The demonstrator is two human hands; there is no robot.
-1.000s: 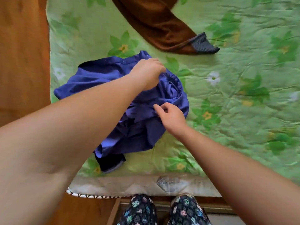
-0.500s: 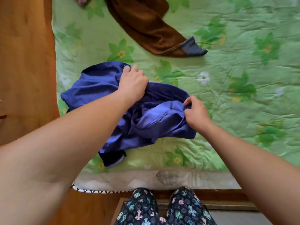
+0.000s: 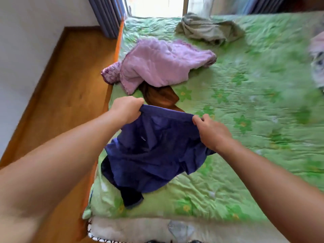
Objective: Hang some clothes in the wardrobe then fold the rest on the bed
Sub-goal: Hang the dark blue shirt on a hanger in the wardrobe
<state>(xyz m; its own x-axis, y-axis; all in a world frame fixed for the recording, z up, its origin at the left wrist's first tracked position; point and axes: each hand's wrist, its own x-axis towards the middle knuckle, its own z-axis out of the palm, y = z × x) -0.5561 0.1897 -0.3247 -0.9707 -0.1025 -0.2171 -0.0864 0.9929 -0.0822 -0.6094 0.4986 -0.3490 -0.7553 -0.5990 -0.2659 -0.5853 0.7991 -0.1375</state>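
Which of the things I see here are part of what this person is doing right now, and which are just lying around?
In use: blue garment, held up by its top edge; left hand and right hand gripping it; green bed cover beneath.
Lying about: lilac garment, brown garment partly under it, grey-green garment farther off, curtain, wooden floor.

Held garment point(image 3: 154, 155) spans left hand point(image 3: 127, 109) to right hand point(image 3: 212, 130), lower end on bed point(image 3: 245, 155) near-left corner; behind it jacket point(image 3: 157, 65) over second garment point(image 3: 159, 97) (partly hidden), crumpled cloth point(image 3: 206, 28) farther back, floor point(image 3: 70, 85) left.
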